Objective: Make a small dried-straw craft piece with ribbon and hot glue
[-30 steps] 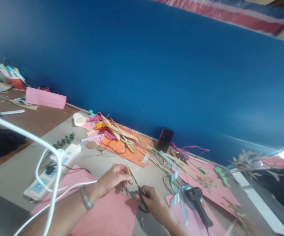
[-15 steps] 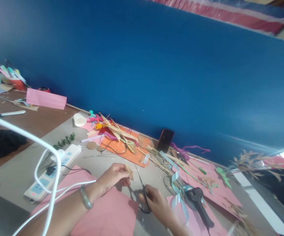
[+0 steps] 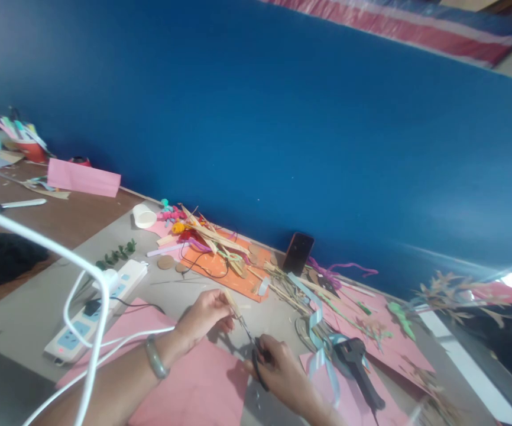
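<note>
My left hand (image 3: 209, 315), with a bracelet at its wrist, pinches a small straw-coloured strip (image 3: 232, 302) between thumb and fingertips. Scissors (image 3: 248, 331) with black handles are in my right hand (image 3: 278, 361), its fingers closed around the loops. The scissor blades meet the lower end of the strip; whether they are around it or only touching it I cannot tell. Beneath both hands lie the grey table and a sheet of pink paper (image 3: 189, 384).
A power strip (image 3: 96, 313) and a white cable (image 3: 99, 331) stand on the left. Orange paper (image 3: 238, 281) with dried strips lies behind the hands. A phone (image 3: 299, 253) leans on the blue wall. A glue gun (image 3: 357, 370) and blue ribbon (image 3: 316, 319) are on the right.
The scissors, open and apart from the strip before, have come up to its lower end, their blades now closer together. The strip has tilted slightly in my left hand.
</note>
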Available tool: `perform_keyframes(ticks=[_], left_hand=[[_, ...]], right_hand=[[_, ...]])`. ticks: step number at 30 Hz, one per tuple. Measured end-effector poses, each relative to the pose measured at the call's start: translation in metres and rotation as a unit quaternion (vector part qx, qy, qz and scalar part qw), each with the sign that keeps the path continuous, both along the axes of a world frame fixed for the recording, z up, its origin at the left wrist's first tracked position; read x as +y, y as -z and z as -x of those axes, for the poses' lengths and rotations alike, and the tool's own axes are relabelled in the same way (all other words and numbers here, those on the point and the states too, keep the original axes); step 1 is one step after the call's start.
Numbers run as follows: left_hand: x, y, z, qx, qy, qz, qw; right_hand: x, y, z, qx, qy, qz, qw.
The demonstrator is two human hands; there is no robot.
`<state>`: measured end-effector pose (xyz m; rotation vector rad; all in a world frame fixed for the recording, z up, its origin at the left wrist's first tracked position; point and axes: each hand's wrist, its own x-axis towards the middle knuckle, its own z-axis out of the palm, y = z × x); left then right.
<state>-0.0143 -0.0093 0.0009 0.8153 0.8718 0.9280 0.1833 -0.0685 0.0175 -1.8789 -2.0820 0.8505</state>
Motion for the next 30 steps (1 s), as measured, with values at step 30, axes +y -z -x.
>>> perform_keyframes(ticks=[30], left_hand=[[-0.001, 0.003, 0.002, -0.004, 0.045, 0.005, 0.999]], right_hand=[[0.009, 0.011, -0.008, 0.119, 0.032, 0.073, 0.990]])
